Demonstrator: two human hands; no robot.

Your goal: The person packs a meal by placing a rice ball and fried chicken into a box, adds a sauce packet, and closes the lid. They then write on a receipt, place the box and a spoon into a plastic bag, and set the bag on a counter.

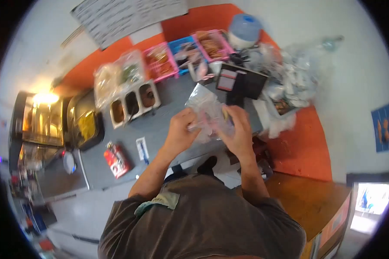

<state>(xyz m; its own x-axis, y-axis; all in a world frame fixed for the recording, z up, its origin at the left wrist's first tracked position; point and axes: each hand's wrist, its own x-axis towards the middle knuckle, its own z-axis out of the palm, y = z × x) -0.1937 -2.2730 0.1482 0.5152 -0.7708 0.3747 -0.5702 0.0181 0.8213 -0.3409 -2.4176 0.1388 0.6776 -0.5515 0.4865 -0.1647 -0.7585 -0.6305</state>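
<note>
Food-prep counter, looks like a small takeaway or snack shop. Gray countertop (pixel 173 93) carries a three-well metal condiment tray (pixel 133 105), pink baskets (pixel 161 61) and a blue basket (pixel 182 44) of packets. Lit glass warming cabinet (pixel 43 118) at far left, metal pan of yellow food (pixel 86 125) next to it. Handwritten sheet (pixel 125 17) on the wall, heap of clear plastic bags (pixel 296 73) at right.
</note>
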